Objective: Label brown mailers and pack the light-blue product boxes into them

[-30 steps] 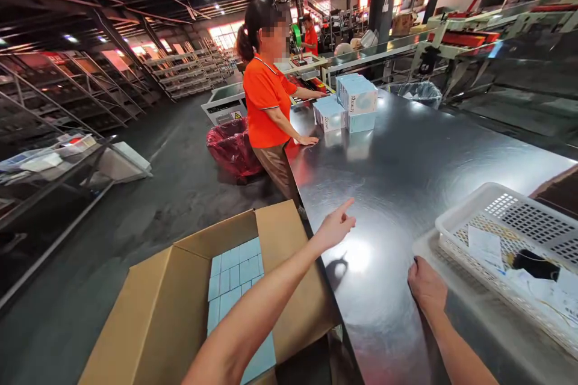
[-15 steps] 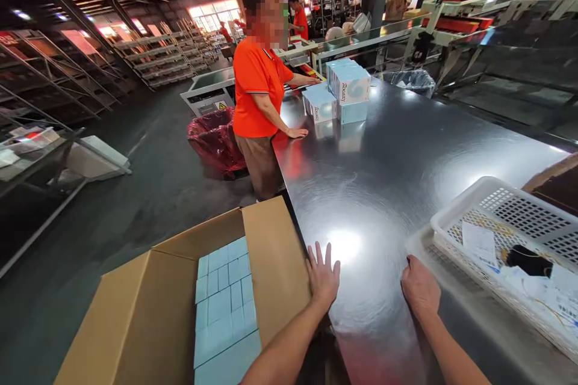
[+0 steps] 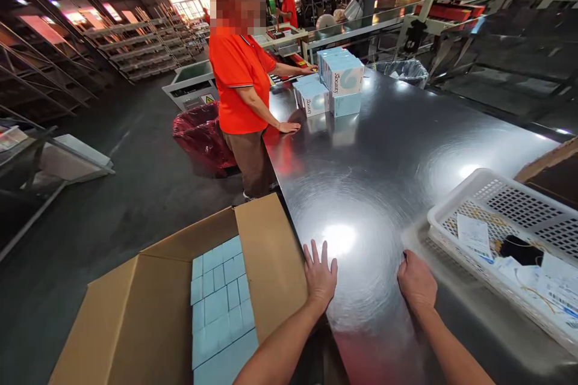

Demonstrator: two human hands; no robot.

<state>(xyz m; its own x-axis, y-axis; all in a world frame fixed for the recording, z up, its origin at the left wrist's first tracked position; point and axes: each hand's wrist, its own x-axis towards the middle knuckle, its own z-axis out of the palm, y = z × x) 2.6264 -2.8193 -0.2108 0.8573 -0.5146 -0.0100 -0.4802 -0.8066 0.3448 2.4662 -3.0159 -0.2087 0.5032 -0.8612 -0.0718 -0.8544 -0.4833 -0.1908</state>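
My left hand (image 3: 320,275) lies flat, fingers spread, on the near edge of a shiny steel table (image 3: 397,150), right beside the flap of an open cardboard carton (image 3: 149,313). The carton is packed with several pale blue boxes (image 3: 221,301). My right hand (image 3: 416,284) rests on the table with its fingers curled under, close to a white plastic basket (image 3: 501,234); whether it holds anything is hidden.
A person in an orange shirt (image 3: 237,81) stands at the table's far left edge, hand on the steel, beside a stack of pale blue boxes (image 3: 336,84). A red-bagged bin (image 3: 201,138) sits on the floor behind. Shelving lines the left; machinery stands at the back right.
My left hand pointed forward a second ago, then came down flat on the table edge. My view has shifted slightly. My right hand has stayed put.
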